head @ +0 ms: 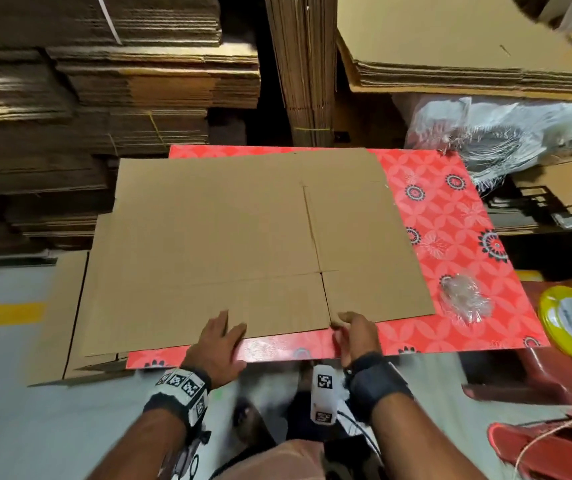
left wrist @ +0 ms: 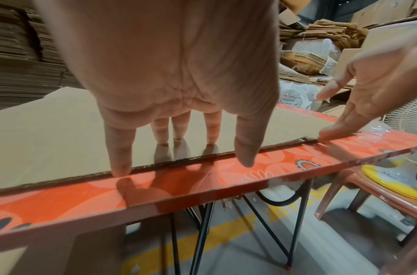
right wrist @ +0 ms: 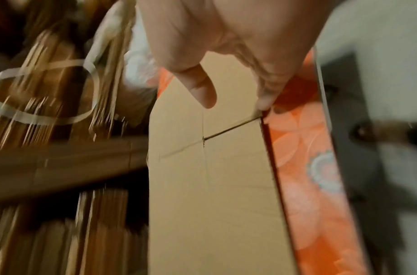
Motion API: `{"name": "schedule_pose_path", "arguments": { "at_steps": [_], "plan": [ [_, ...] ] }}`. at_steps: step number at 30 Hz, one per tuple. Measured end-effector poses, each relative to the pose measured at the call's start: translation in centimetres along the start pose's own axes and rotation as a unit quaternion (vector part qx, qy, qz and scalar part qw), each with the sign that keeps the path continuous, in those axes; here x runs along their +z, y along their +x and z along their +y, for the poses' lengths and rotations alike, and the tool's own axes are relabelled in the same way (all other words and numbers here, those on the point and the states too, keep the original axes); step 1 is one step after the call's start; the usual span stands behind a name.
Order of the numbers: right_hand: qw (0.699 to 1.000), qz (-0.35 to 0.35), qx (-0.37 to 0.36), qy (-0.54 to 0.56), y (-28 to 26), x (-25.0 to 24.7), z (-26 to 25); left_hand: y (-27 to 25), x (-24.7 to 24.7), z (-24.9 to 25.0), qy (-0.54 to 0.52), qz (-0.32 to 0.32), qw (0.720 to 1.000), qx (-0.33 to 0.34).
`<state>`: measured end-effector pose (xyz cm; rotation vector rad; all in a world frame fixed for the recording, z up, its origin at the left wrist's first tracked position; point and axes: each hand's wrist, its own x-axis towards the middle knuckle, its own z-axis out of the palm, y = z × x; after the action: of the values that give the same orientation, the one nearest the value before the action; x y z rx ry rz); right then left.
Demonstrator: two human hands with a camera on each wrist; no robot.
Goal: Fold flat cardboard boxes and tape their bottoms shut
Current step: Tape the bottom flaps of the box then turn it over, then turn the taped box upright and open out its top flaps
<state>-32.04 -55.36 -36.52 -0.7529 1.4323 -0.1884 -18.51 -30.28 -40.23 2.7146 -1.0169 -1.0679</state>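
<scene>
Flat box [head: 243, 237] lying mid-frame on the red table [head: 451, 220], not yet opened. Left hand [head: 217, 344] spread flat, pressing the near edge; right hand [head: 355, 336] fingers [right wrist: 265, 100] curled at the flap slit, likely to lift and open the box.

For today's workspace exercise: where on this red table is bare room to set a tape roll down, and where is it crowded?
Bare room: the red table strip between the flat cardboard box and the right edge, beyond the crumpled clear plastic. Crowded: the narrow near edge, where the left hand and right hand work.
</scene>
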Motion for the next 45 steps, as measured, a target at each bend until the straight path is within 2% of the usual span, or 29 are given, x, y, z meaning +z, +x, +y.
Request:
{"name": "schedule_pose_path", "arguments": {
  "at_steps": [3,7,10,13,19,22,24,26,27,28,29,31,32,34,35,36,39,43,45],
  "plan": [
    [0.997,0.011,-0.005,0.075,0.2,0.3,-0.4,-0.3,-0.2,0.2,0.016,-0.016,0.999,0.022],
    [0.995,-0.054,0.012,0.079,-0.5,1.8,-0.8,-0.8,-0.7,0.3,-0.008,-0.015,0.999,0.045],
    [0.998,-0.024,0.018,0.050,0.1,2.7,-0.2,-1.8,-1.1,0.8,-0.038,-0.007,0.998,0.057],
    [0.997,0.002,0.007,0.078,-0.9,3.1,0.0,-2.5,-0.9,0.8,-0.059,0.012,0.997,0.051],
    [0.992,-0.006,0.030,0.126,0.5,2.7,0.5,-3.1,-0.2,-0.2,-0.054,0.011,0.997,0.049],
    [0.990,-0.028,0.036,0.131,1.7,2.4,0.3,-3.5,-0.7,-0.3,-0.087,0.056,0.993,0.050],
    [0.991,-0.037,0.032,0.124,1.7,2.8,-0.2,-4.1,-1.3,0.0,-0.155,0.153,0.975,0.045],
    [0.992,-0.046,0.032,0.113,2.1,3.7,-0.6,-5.0,-2.2,0.3,-0.265,0.275,0.924,0.005],
    [0.993,-0.052,0.031,0.103,2.0,4.4,-0.7,-5.5,-2.7,0.3,-0.334,0.291,0.896,-0.036],
    [0.993,-0.060,0.028,0.099,1.7,5.0,-1.0,-6.1,-3.3,0.3,-0.415,0.276,0.864,-0.075],
    [0.994,-0.064,0.021,0.092,0.9,5.6,-1.4,-6.7,-3.7,0.2,-0.508,0.233,0.823,-0.104],
    [0.994,-0.071,0.014,0.078,0.3,6.4,-2.4,-7.8,-4.5,-0.4,-0.667,0.144,0.717,-0.139],
    [0.995,-0.079,0.000,0.069,-0.2,6.6,-2.9,-8.4,-4.9,-1.0,-0.719,0.126,0.667,-0.151],
    [0.992,-0.087,-0.034,0.084,-1.4,6.7,-4.1,-8.9,-5.5,-2.3,-0.786,0.147,0.576,-0.168],
    [0.990,-0.086,-0.050,0.101,-1.9,6.7,-4.8,-9.0,-6.1,-2.6,-0.805,0.159,0.545,-0.172],
    [0.987,-0.092,-0.061,0.117,-2.8,6.7,-5.5,-8.9,-6.4,-2.9,-0.821,0.167,0.519,-0.169],
    [0.978,-0.123,-0.072,0.152,-5.4,6.8,-7.7,-8.2,-7.9,-2.4,-0.842,0.167,0.480,-0.179],
    [0.966,-0.130,-0.102,0.197,-8.2,6.5,-9.7,-7.1,-9.5,-0.7,-0.864,0.263,0.385,-0.190],
    [0.959,-0.150,-0.126,0.206,-9.7,6.0,-10.6,-6.8,-10.6,-0.1,-0.877,0.277,0.359,-0.162]
  ]
}}
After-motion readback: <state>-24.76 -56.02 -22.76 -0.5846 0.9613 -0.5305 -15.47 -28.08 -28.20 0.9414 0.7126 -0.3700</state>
